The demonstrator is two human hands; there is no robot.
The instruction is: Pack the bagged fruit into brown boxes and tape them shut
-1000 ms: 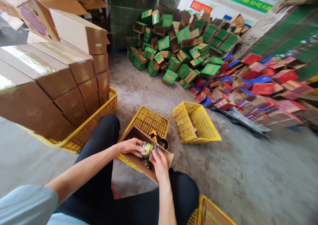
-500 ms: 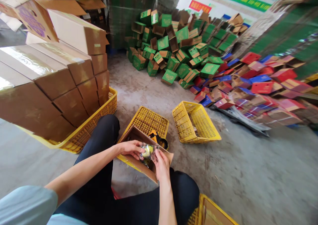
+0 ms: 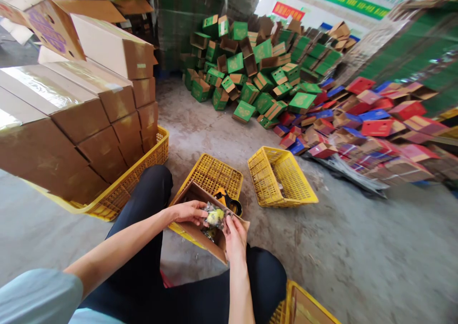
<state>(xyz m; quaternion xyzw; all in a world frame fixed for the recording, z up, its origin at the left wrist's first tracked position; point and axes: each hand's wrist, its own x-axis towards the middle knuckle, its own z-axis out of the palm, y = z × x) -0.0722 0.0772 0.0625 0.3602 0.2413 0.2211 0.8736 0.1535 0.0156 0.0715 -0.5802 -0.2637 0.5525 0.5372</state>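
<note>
Between my two hands is a small clear plastic packet [image 3: 215, 216] with something yellow-green and dark inside; its exact kind I cannot make out. My left hand [image 3: 191, 212] pinches its left end, and my right hand [image 3: 234, 233] grips the right end. Below them is an open cardboard box [image 3: 211, 251], tilted, with a few shiny wrapped items [image 3: 210, 233] partly visible in it. The box rests on an upturned yellow plastic crate [image 3: 214, 171]. Beside the box's far edge lies a yellow and black tape dispenser [image 3: 229, 201], partly hidden.
Taped brown cartons [image 3: 89, 114] are stacked in a yellow crate [image 3: 118, 197] on my left. Another yellow crate [image 3: 265, 176] stands ahead to the right, and one more [image 3: 304, 307] by my right knee. Green boxes [image 3: 246, 92] and red and blue boxes [image 3: 375, 126] lie heaped beyond.
The packet has turned slightly and shifted a little in my fingers, so more of its yellow-green content faces me. Both hands keep hold of it.
</note>
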